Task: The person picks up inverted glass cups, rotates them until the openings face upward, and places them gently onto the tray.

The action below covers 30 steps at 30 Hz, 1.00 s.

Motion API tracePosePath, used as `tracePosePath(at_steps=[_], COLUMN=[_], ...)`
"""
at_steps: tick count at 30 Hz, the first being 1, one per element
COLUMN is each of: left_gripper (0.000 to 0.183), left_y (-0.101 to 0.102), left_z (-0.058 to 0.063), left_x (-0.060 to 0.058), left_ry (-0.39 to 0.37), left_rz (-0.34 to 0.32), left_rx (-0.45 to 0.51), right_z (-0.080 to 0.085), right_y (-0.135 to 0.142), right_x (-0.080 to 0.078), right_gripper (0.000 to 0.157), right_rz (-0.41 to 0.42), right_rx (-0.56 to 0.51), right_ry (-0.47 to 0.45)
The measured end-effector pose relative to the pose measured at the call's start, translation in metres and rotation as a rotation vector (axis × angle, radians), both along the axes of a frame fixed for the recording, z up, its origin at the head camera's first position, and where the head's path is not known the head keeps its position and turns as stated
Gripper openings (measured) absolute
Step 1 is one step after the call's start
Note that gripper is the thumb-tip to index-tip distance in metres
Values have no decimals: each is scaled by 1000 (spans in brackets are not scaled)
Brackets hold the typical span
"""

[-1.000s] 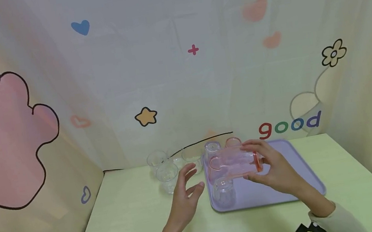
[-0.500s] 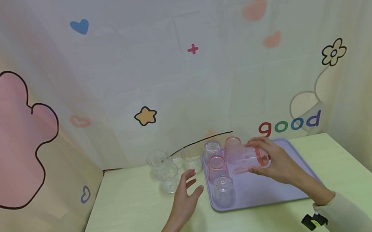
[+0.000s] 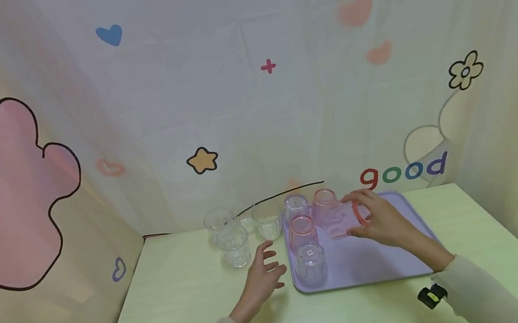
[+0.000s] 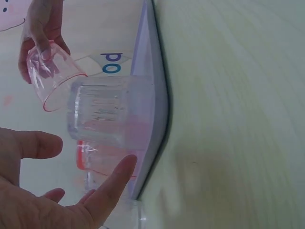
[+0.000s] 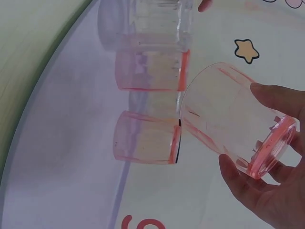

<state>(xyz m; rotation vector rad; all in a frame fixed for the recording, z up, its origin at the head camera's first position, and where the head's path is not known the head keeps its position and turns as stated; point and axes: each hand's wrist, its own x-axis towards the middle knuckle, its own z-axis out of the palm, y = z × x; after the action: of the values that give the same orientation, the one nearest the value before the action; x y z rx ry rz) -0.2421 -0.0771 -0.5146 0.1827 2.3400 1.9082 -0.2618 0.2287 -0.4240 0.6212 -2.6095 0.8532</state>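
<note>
My right hand (image 3: 380, 219) grips a clear pink cup (image 5: 238, 119) near its thick base, between thumb and fingers. Tilted, the cup is above the lilac tray (image 3: 379, 271), its mouth facing left and down. In the left column on the tray, a clear cup (image 3: 311, 267), a pink cup (image 3: 303, 239) and another clear cup (image 3: 295, 209) stand upside down. One more pink cup (image 5: 147, 138) stands upside down beside them at the back. My left hand (image 3: 261, 280) hovers by the tray's left edge with fingers loosely bent, holding nothing.
Several clear cups (image 3: 234, 246) stand mouth up on the pale table (image 3: 175, 305), left of the tray. A printed cloth (image 3: 241, 103) hangs behind and along both sides of the table.
My right hand has moved slightly right with the pink cup, which has tipped from nearly level to mouth-down. My left hand has dropped a little lower, away from the clear cups.
</note>
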Motion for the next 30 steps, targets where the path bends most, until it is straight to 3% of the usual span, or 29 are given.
tracePosePath(at_steps=[13,21,30], left_gripper=[69,71,69], left_y=[17,22,30], left_z=[-27,-33,-33], left_x=[-16,-26,-35], left_ry=[-97,-122,-77], left_rz=[27,37,30], left_rx=[-50,-33,-85], right_z=[-14,-22,-32], right_y=[8,5,-3], right_x=[-19,-28,-38], right_gripper=[63,61,60], right_rz=[-35,-33,-30], right_rx=[107,143,170], right_ry=[-58,-83,-86])
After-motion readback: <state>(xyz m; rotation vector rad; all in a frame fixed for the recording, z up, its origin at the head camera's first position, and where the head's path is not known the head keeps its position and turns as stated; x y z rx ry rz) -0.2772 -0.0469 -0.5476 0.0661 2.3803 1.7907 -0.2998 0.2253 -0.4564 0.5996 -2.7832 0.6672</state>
